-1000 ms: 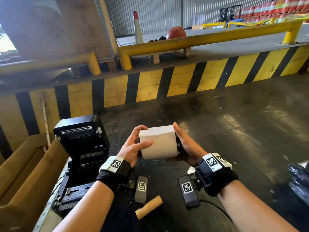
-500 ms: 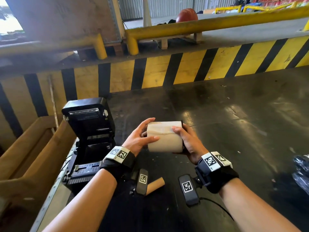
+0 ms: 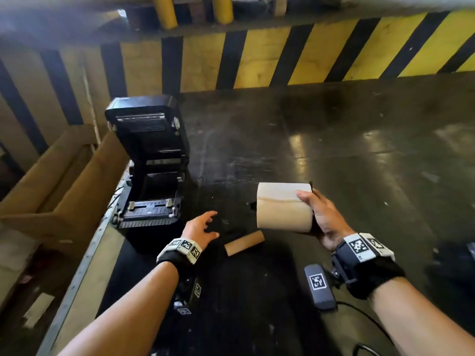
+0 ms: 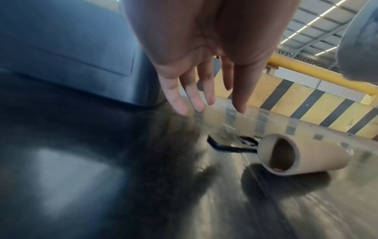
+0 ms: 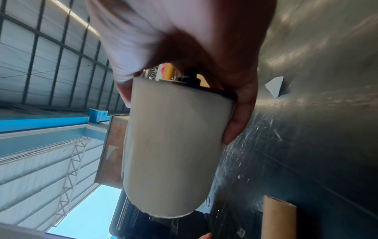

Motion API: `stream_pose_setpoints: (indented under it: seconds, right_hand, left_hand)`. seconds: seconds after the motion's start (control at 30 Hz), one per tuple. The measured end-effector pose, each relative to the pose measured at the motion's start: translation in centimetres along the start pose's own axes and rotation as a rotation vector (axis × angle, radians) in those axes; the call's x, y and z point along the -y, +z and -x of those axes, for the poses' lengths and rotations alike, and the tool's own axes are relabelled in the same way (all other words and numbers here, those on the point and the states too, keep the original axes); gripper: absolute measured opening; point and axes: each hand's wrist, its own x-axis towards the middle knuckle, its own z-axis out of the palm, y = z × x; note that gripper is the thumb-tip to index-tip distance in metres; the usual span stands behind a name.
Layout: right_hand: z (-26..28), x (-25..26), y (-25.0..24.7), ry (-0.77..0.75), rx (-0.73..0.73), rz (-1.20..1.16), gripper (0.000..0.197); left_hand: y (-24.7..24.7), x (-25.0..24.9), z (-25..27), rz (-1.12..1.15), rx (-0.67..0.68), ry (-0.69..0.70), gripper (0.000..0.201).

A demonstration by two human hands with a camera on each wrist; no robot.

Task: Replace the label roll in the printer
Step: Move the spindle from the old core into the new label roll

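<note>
My right hand (image 3: 317, 214) grips a full white label roll (image 3: 282, 206) by its right end, above the dark table; the wrist view shows the label roll (image 5: 174, 145) with a black spindle end under my palm. My left hand (image 3: 201, 228) hovers empty with fingers (image 4: 194, 97) spread, just right of the black label printer (image 3: 149, 163), whose lid stands open over an empty bay. An empty brown cardboard core (image 3: 244, 242) lies on the table between my hands, also in the left wrist view as the core (image 4: 294, 156), with a thin black part (image 4: 231, 148) lying behind it.
A yellow-and-black striped barrier (image 3: 282, 55) runs along the far side of the dark, glossy table (image 3: 347, 150). A brown cardboard box (image 3: 59, 196) sits left of the printer. Black cables (image 3: 359, 312) trail near my right forearm.
My left hand has let go of the label roll and dropped down-left toward the printer and core. The right hand now holds the roll alone, further right. The head view tilted down.
</note>
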Motion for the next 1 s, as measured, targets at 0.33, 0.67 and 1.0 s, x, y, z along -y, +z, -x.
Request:
stream_pose_setpoints:
  seconds: [0.33,0.67,1.0]
  right_hand:
    - [0.1,-1.1,-2.3,0.035,-0.08,-0.06,0.037]
    - [0.0,-2.0,-2.4,0.063,-0.101,-0.062,0.042]
    - [0.7,-2.3,-2.4,0.094,-0.097,-0.048,0.036]
  left_hand:
    - [2.8,-0.8,-1.5,-0.174,0.107,0.073,0.073]
    - [2.9,-1.8,-2.6,-0.192,0.153,0.011,0.056]
    - [2.0,-2.9,-3.2,-0.202,0.205,-0.095,0.035]
